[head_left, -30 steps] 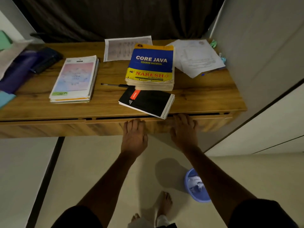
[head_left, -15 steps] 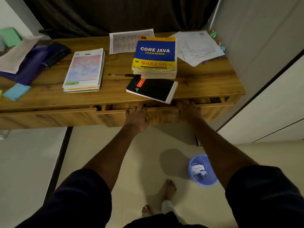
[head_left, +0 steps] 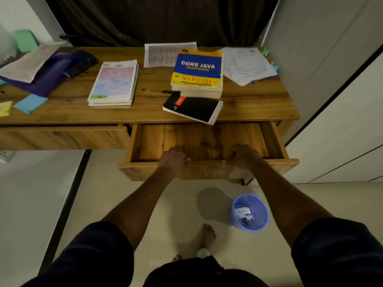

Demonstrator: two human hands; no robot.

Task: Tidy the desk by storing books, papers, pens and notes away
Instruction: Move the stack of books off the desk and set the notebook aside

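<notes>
The right-hand drawer (head_left: 207, 139) of the wooden desk (head_left: 145, 112) stands pulled out, and its visible part holds nothing. My left hand (head_left: 173, 161) and my right hand (head_left: 241, 156) both grip the top edge of its front panel, fingers curled inside. On the desk lie a thick blue-and-yellow Core Java book (head_left: 198, 73), a black spiral notebook (head_left: 192, 107) overhanging the front edge, a black pen (head_left: 156, 91), a pastel book stack (head_left: 114, 83), loose papers (head_left: 247, 65) and a printed sheet (head_left: 163, 53).
Sticky note pads, blue (head_left: 30, 103) and yellow (head_left: 5, 108), lie at the desk's left beside a purple folder (head_left: 45, 77) under a paper. The left drawer (head_left: 62, 136) is closed. A blue bin (head_left: 249, 212) with crumpled paper stands on the floor. A white wardrobe (head_left: 331, 79) flanks the right.
Both hands have pulled the right drawer from nearly closed to wide open toward me. The things on the desk have not moved.
</notes>
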